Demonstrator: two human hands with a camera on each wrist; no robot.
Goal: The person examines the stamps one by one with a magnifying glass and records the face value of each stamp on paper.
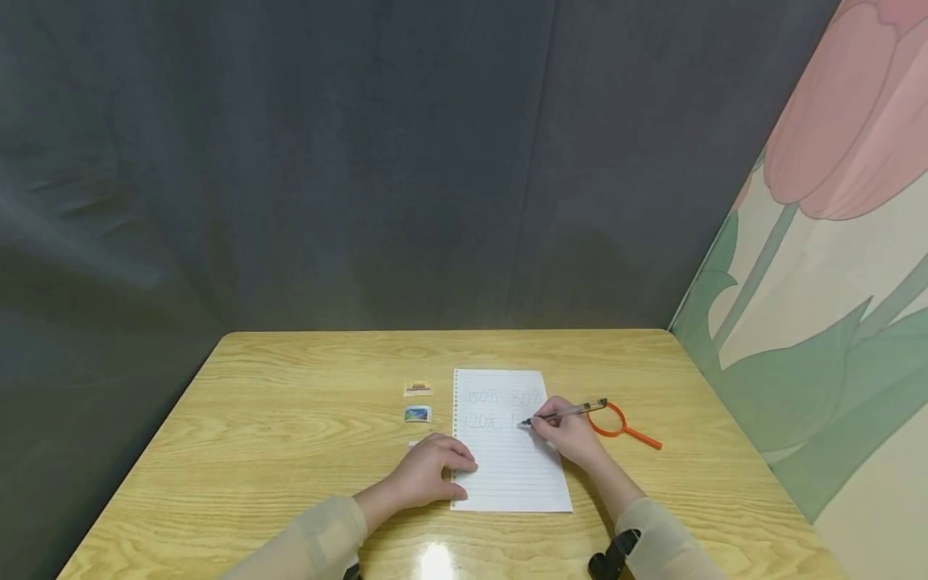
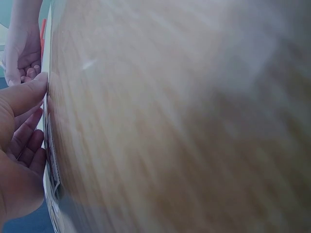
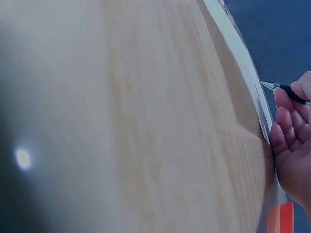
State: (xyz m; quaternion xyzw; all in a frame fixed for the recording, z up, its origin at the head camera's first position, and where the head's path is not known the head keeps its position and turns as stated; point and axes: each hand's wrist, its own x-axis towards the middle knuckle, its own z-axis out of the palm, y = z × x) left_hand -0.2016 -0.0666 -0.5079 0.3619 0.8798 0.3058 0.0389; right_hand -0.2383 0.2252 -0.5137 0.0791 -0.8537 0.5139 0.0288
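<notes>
A sheet of lined paper (image 1: 511, 475) lies on the wooden table, its punched edge to the left. Handwriting fills parts of its upper lines, with "120元" among the marks. My right hand (image 1: 569, 437) pinches a pen (image 1: 573, 410), its tip on the paper beside a fresh stroke. In the right wrist view the pen (image 3: 286, 91) sits between thumb and fingers. My left hand (image 1: 431, 471) rests at the paper's left edge, thumb and fingertips on the sheet. Two small picture stamps, one orange (image 1: 417, 389) and one blue-green (image 1: 417, 414), lie left of the paper.
An orange-red magnifying glass (image 1: 641, 437) lies right of the paper, close to my right hand. Something small and pale (image 1: 413, 443) peeks out by my left hand, mostly hidden. A dark curtain (image 1: 435, 201) stands behind the table (image 1: 290, 419); a tulip-painted wall is at right.
</notes>
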